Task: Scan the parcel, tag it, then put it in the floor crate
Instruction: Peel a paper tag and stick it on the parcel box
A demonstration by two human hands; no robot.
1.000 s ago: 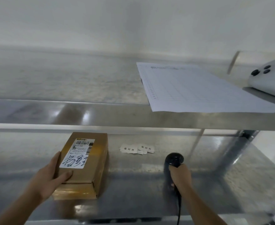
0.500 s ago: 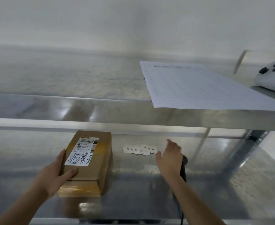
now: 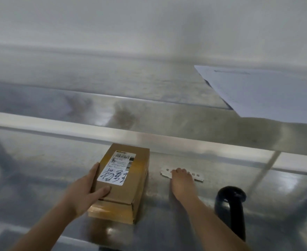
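I have the parcel flat on the lower steel shelf, label facing up, my left hand gripping its near-left corner. Just right of the parcel, my right hand lies on the strip of tags; whether it pinches one I cannot tell. Further right of the parcel stands the scanner, unheld, so scanning looks finished. No tag on the parcel yet; tagging and the crate remain, and the crate is out of sight.

Soft, dim light, glare streaking the steel shelf, whole view smeared with motion blur, edges bowed by the wide lens.
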